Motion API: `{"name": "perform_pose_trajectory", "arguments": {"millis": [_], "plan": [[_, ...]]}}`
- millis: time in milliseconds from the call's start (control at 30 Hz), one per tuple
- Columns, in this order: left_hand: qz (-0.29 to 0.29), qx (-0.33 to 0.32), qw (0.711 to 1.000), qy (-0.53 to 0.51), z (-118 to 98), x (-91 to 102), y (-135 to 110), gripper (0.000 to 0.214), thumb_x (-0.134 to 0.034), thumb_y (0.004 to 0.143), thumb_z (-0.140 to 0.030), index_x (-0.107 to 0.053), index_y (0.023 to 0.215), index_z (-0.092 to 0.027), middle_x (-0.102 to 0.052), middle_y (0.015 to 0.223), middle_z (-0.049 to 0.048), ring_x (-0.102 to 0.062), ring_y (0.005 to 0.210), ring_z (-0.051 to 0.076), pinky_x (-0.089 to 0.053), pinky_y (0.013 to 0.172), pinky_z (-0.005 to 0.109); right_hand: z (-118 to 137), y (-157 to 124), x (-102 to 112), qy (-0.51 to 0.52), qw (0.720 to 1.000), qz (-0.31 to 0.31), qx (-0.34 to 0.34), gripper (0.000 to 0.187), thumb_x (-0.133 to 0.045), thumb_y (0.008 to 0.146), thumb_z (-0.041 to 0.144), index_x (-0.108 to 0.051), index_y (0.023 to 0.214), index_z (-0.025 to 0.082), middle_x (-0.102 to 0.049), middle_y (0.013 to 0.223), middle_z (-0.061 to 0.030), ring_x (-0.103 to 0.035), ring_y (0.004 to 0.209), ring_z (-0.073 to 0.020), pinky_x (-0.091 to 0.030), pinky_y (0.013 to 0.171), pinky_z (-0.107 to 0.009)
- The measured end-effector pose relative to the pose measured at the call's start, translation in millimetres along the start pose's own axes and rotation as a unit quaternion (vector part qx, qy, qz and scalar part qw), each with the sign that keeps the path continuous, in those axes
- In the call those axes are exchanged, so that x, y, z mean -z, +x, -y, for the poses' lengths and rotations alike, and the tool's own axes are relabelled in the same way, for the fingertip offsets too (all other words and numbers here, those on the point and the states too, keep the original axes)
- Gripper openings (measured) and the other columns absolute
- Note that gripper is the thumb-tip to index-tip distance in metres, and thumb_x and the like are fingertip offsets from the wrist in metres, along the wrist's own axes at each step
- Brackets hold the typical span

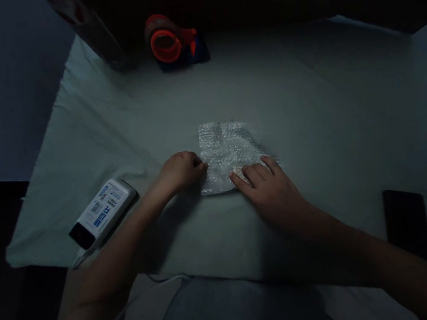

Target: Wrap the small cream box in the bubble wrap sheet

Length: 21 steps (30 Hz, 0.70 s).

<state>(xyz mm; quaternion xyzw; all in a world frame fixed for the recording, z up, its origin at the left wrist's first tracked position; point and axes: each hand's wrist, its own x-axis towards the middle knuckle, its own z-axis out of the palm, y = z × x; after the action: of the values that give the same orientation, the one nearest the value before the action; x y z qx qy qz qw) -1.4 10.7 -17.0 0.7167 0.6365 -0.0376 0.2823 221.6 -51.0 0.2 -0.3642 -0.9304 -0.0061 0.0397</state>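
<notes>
A pale cloth point(307, 109) bears bubble wrap point(220, 146), a tape dispenser point(180, 44), white device point(107, 207) and dark slab point(407, 223).

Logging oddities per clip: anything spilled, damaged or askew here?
Nothing looks spilled or damaged. The pale cloth is rumpled left of the left hand, yet smoother beyond the bubble wrap; dim light hides finer detail.

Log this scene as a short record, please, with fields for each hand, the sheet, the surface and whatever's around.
Left hand: fingers at the sheet's left edge
Right hand: fingers on a small pale piece at the sheet's near side
Sheet: clear bubble wrap
Surface: pale cloth
Far side: red-and-blue tape dispenser
Left: white labelled block
Right: dark flat slab
Light: dim
</notes>
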Motion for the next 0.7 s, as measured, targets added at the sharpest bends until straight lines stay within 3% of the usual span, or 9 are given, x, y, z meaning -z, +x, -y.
{"name": "perform_pose_trajectory", "arguments": {"millis": [167,233,300,367,433,533,633,700], "plan": [[-0.019,-0.010,0.981,-0.192,-1,-5.2,-11,0.025,-0.047,0.084,-0.038,-0.056,0.074,-0.017,-0.052,0.059,-0.0011,-0.048,0.054,0.012,-0.034,0.052,0.023,-1,1,-1,-0.011,1.000,-0.005,0.001,0.037,-0.038,0.089,0.009,-0.058,0.119,0.014,-0.065,0.103,-0.0131,-0.058,0.091,-0.0239,-0.036,0.100,-0.050],[-0.032,0.000,0.953,-0.300,-4,-10.9,-19,0.028,-0.047,0.085,-0.041,-0.056,0.096,-0.017,-0.052,0.062,-0.0025,-0.048,0.054,0.011,-0.035,0.050,0.022,-1,1,-2,-0.015,1.000,-0.001,0.001,0.037,-0.039,0.088,0.009,-0.057,0.120,0.014,-0.065,0.103,-0.0132,-0.058,0.090,-0.0240,-0.035,0.100,-0.051],[-0.048,-0.012,0.930,-0.364,-6,-15.0,-26,0.047,-0.050,0.085,-0.043,-0.042,0.126,-0.019,-0.058,0.073,-0.0016,-0.051,0.057,0.011,-0.040,0.053,0.022,-1,0,-3,-0.016,1.000,0.002,0.002,0.039,-0.039,0.088,0.009,-0.056,0.122,0.015,-0.064,0.103,-0.0134,-0.057,0.090,-0.0240,-0.035,0.100,-0.052],[-0.059,-0.047,0.935,-0.348,-7,-15.9,-30,0.058,-0.052,0.085,-0.043,-0.034,0.136,-0.024,-0.062,0.093,0.0023,-0.056,0.067,0.012,-0.045,0.063,0.024,-2,-1,-4,-0.017,1.000,-0.001,0.004,0.040,-0.039,0.088,0.009,-0.055,0.124,0.016,-0.064,0.104,-0.0134,-0.057,0.091,-0.0239,-0.035,0.100,-0.052],[-0.040,-0.078,0.952,-0.295,-7,-14.6,-30,0.051,-0.054,0.084,-0.046,-0.047,0.130,-0.024,-0.060,0.106,0.0048,-0.057,0.080,0.014,-0.046,0.073,0.028,-2,-1,-5,-0.021,1.000,-0.008,0.005,0.039,-0.039,0.088,0.009,-0.055,0.123,0.016,-0.064,0.103,-0.0130,-0.057,0.090,-0.0236,-0.035,0.101,-0.052],[0.013,-0.092,0.966,-0.242,-6,-11.8,-23,0.039,-0.055,0.082,-0.051,-0.065,0.103,-0.019,-0.060,0.096,0.0044,-0.056,0.084,0.017,-0.044,0.076,0.030,-2,-1,-5,-0.026,1.000,-0.014,0.005,0.038,-0.040,0.088,0.009,-0.057,0.122,0.016,-0.064,0.100,-0.0123,-0.057,0.088,-0.0233,-0.036,0.100,-0.052],[0.028,-0.088,0.970,-0.224,-4,-10.0,-17,0.032,-0.058,0.079,-0.047,-0.062,0.076,-0.016,-0.053,0.078,0.0014,-0.052,0.072,0.015,-0.041,0.067,0.027,-2,-1,-5,-0.012,1.000,-0.021,-0.002,0.038,-0.040,0.088,0.009,-0.057,0.121,0.015,-0.065,0.099,-0.0117,-0.057,0.088,-0.0226,-0.036,0.101,-0.051],[0.053,-0.065,0.963,-0.256,-3,-10.0,-18,0.031,-0.058,0.077,-0.045,-0.055,0.068,-0.016,-0.048,0.068,-0.0012,-0.046,0.063,0.012,-0.037,0.059,0.024,-3,-1,-6,0.009,0.999,-0.036,-0.011,0.034,-0.041,0.089,0.010,-0.058,0.118,0.013,-0.065,0.099,-0.0114,-0.057,0.090,-0.0217,-0.035,0.103,-0.048]]}}
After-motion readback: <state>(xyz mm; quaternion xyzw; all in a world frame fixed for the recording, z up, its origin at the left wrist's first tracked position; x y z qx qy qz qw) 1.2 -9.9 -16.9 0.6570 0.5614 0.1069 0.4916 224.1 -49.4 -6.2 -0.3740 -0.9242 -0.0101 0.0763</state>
